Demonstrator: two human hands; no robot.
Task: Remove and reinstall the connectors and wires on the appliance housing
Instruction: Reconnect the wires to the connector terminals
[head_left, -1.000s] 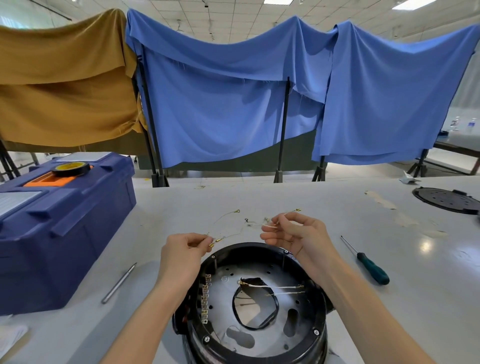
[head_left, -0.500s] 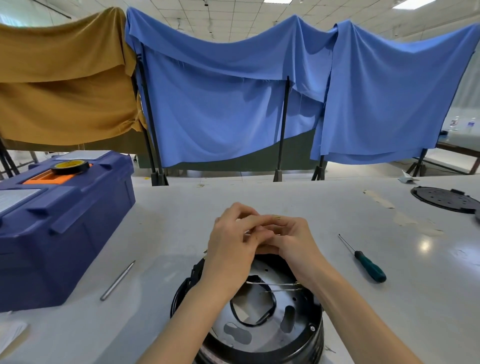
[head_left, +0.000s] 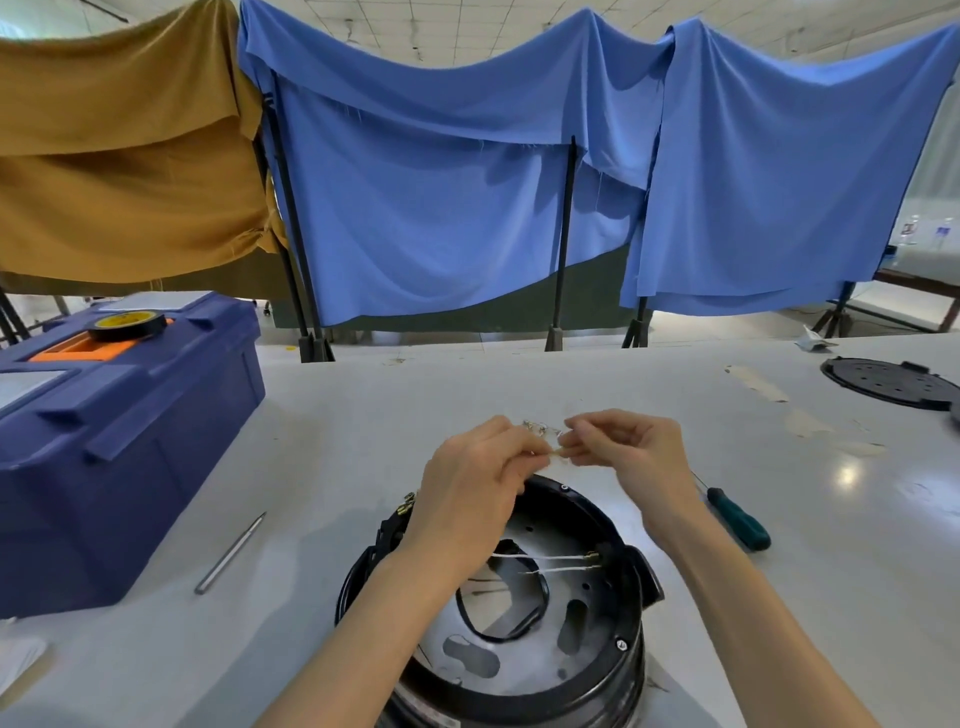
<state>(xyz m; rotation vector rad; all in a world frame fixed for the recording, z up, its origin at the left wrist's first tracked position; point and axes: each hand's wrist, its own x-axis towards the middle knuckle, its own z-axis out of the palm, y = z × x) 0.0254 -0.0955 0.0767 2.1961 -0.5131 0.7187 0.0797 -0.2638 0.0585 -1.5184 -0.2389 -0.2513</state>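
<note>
Hands meet at the centre of the frame, above the far rim of the black appliance housing (head_left: 623, 647). The left hand (head_left: 470, 483) and right hand (head_left: 631, 457) each pinch an end of a thin wire (head_left: 555, 453), with small metal connectors (head_left: 540, 428) showing just behind the fingertips. Two white wires (head_left: 545, 557) stay fitted inside the housing, lower centre. Likely risks: pulling on the wire instead of the terminal could tear the crimp, the loose connectors could tangle, or a dropped one could fall through the housing's openings. A screwdriver (head_left: 737, 525) lies to the right.
</note>
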